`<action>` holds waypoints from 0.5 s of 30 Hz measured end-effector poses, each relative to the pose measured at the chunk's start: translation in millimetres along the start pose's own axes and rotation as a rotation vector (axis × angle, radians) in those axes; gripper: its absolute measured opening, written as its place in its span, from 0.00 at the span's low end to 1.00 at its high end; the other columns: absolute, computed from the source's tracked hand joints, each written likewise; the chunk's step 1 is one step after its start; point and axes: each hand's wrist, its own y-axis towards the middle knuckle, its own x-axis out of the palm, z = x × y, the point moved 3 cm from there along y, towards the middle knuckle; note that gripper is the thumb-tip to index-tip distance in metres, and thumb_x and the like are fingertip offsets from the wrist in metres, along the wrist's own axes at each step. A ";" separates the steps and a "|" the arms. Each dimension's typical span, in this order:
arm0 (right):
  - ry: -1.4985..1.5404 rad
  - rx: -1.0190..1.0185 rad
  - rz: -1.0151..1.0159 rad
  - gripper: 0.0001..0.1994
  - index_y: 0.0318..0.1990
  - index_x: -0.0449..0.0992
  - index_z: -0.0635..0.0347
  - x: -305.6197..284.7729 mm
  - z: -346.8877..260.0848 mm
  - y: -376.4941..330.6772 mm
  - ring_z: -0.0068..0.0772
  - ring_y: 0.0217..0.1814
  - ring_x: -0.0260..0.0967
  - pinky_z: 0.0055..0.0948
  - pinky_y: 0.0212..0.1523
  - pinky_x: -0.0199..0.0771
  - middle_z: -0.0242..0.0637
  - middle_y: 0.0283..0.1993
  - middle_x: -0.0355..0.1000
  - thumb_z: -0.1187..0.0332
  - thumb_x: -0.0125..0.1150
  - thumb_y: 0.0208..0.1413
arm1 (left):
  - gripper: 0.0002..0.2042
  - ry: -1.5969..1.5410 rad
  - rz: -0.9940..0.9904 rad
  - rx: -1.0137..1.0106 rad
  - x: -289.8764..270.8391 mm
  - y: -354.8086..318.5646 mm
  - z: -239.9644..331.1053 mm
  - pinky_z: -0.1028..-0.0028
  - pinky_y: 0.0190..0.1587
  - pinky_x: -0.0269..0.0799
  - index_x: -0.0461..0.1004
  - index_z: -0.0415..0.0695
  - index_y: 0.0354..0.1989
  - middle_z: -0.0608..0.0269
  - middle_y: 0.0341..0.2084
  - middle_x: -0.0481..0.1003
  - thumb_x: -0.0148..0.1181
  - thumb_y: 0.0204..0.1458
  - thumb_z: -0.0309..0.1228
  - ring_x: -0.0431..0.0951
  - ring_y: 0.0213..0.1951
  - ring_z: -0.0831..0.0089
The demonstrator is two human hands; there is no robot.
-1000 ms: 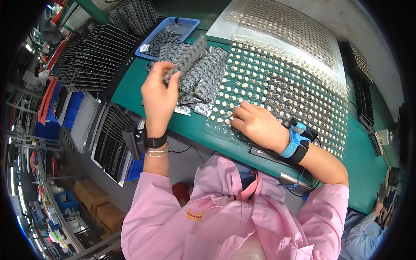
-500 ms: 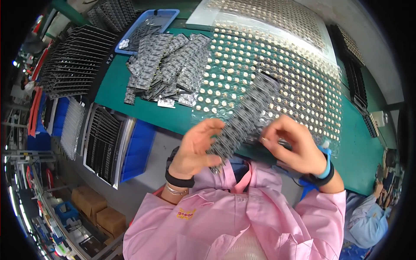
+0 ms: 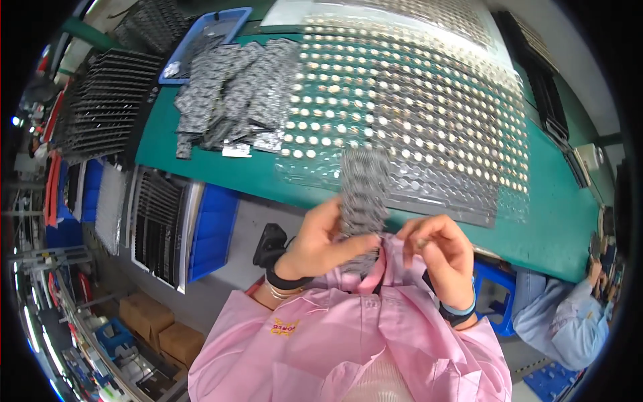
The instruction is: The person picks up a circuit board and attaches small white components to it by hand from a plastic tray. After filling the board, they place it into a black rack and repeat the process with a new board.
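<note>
In my left hand (image 3: 320, 242) is a long dark-grey strip of circuit boards (image 3: 365, 191), gripped near its lower end with the thumb across it. The strip is blurred, and its far end overlaps the near edge of a clear tray. My right hand (image 3: 439, 251) is just right of the strip's lower part, thumb and fingers pinched together. A small roundish part (image 3: 420, 242) shows at those fingertips, too small to name. Beyond both hands lies the clear plastic tray (image 3: 298, 173) with rows of round whitish discs; several pockets at its near side hold no disc.
A heap of similar board strips (image 3: 234, 94) lies left on the green table (image 3: 201, 175), beside a blue bin (image 3: 239, 23). Racks of dark boards (image 3: 100, 100) stand far left. Dark trays (image 3: 546, 100) line the right side. A person in light blue (image 3: 562, 328) sits at right.
The strip has swung from leaning right over the tray to nearly straight away from me, and sits closer to my body. My right hand has moved down and slightly left.
</note>
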 end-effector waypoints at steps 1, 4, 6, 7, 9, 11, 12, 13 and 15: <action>0.048 -0.001 0.008 0.06 0.35 0.60 0.66 3.6 -0.5 0.4 0.22 0.24 0.62 0.19 0.27 0.64 0.46 0.38 0.65 0.73 0.45 0.53 | 0.22 0.239 0.069 0.055 -1.9 -6.5 6.3 0.74 0.36 0.68 0.63 0.38 0.44 0.59 0.30 0.69 0.61 0.37 0.20 0.72 0.28 0.68; 0.105 -0.066 0.086 0.07 0.36 0.56 0.64 8.3 -9.1 -6.6 0.22 0.19 0.61 0.20 0.25 0.64 0.52 0.40 0.64 0.69 0.42 0.56 | 0.17 0.562 -0.057 0.395 9.2 3.4 19.1 0.72 0.37 0.65 0.69 0.39 0.35 0.60 0.28 0.67 0.62 0.33 0.22 0.69 0.32 0.66; 0.132 -0.083 0.063 0.08 0.36 0.56 0.63 19.4 -8.9 -19.9 0.23 0.19 0.62 0.19 0.25 0.63 0.53 0.39 0.64 0.68 0.42 0.56 | 0.18 0.649 -0.017 0.393 19.1 2.5 22.2 0.71 0.37 0.63 0.68 0.39 0.35 0.60 0.28 0.67 0.62 0.31 0.23 0.68 0.34 0.64; 0.136 -0.101 0.101 0.09 0.36 0.55 0.62 22.1 -7.8 -22.4 0.24 0.20 0.62 0.19 0.25 0.62 0.53 0.39 0.64 0.66 0.42 0.56 | 0.16 0.645 0.030 0.407 23.4 0.9 23.2 0.70 0.38 0.62 0.67 0.39 0.33 0.60 0.28 0.66 0.59 0.30 0.22 0.66 0.35 0.63; 0.079 -0.145 0.076 0.09 0.35 0.55 0.62 21.2 5.1 -16.5 0.25 0.21 0.62 0.19 0.26 0.62 0.53 0.38 0.65 0.65 0.43 0.56 | 0.14 0.627 0.098 0.411 19.4 -2.2 19.3 0.70 0.39 0.61 0.67 0.40 0.30 0.61 0.29 0.66 0.57 0.30 0.21 0.65 0.35 0.62; -0.053 -0.287 0.104 0.10 0.35 0.56 0.62 17.3 6.2 -19.6 0.26 0.23 0.63 0.19 0.28 0.62 0.52 0.36 0.66 0.64 0.44 0.55 | 0.17 0.742 0.076 0.454 23.6 -6.2 21.9 0.71 0.41 0.61 0.65 0.40 0.38 0.60 0.30 0.66 0.58 0.35 0.26 0.65 0.38 0.63; -0.056 -0.282 0.095 0.10 0.35 0.56 0.62 14.3 4.3 -22.6 0.26 0.23 0.63 0.19 0.28 0.62 0.52 0.36 0.66 0.64 0.44 0.55 | 0.19 0.795 0.058 0.474 26.5 -8.0 22.7 0.71 0.42 0.61 0.64 0.39 0.41 0.59 0.31 0.65 0.58 0.38 0.29 0.65 0.39 0.63; -0.059 -0.348 0.075 0.11 0.35 0.56 0.61 9.4 -0.6 -24.0 0.26 0.24 0.63 0.20 0.28 0.62 0.51 0.35 0.67 0.64 0.45 0.55 | 0.19 0.793 0.055 0.479 25.5 -8.6 26.2 0.71 0.42 0.61 0.64 0.39 0.41 0.59 0.31 0.65 0.58 0.38 0.29 0.65 0.39 0.63; -0.066 -0.481 0.042 0.11 0.36 0.56 0.61 1.9 -11.1 -27.8 0.28 0.25 0.63 0.20 0.30 0.61 0.49 0.33 0.68 0.64 0.46 0.54 | 0.18 0.735 0.167 0.440 17.2 -16.2 38.0 0.73 0.41 0.62 0.62 0.38 0.43 0.59 0.32 0.66 0.55 0.43 0.29 0.66 0.38 0.67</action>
